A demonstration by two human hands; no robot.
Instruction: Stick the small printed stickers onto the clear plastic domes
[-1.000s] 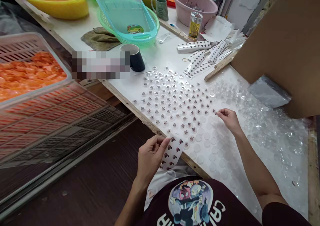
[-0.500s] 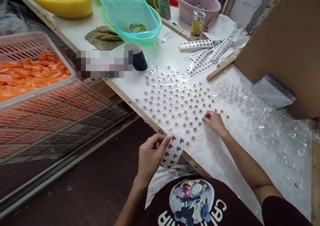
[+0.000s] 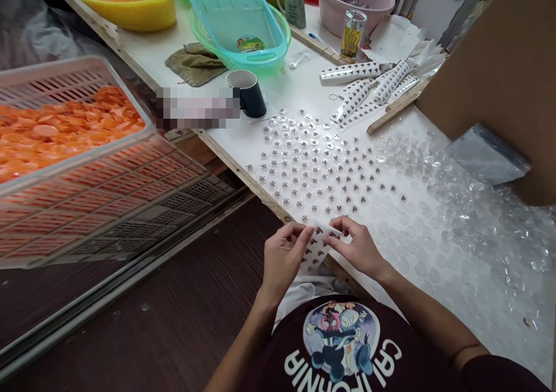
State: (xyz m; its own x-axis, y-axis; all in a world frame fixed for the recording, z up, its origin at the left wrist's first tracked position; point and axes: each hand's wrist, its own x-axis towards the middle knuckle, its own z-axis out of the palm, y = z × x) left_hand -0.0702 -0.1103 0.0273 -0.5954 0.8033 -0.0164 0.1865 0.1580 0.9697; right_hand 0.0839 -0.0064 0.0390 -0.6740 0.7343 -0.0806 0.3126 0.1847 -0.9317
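My left hand point(image 3: 283, 260) pinches a white sticker sheet point(image 3: 316, 254) between thumb and fingers, just over the table's front edge. The sheet carries rows of small dark printed figures. At its upper right corner my right hand point(image 3: 357, 247) has thumb and fingers closed on the sheet; whether a single sticker is lifted there cannot be made out. Beyond the hands lie many clear round discs with stickers point(image 3: 308, 195) on them, spread over the white table. To the right of these are plain clear discs point(image 3: 408, 235), thickening into a heap.
Rolled sticker sheets point(image 3: 351, 73) lie behind the discs, near a wooden strip point(image 3: 393, 111). A dark mug point(image 3: 253, 98), a glass point(image 3: 353, 36) and a turquoise tray point(image 3: 243, 24) stand farther back. At left is a crate point(image 3: 125, 131) of orange pieces; a cardboard box point(image 3: 490, 62) rises at right.
My right hand has come back from the discs to the sticker sheet and now grips its corner. My left hand still holds the sheet. The view has shifted slightly.
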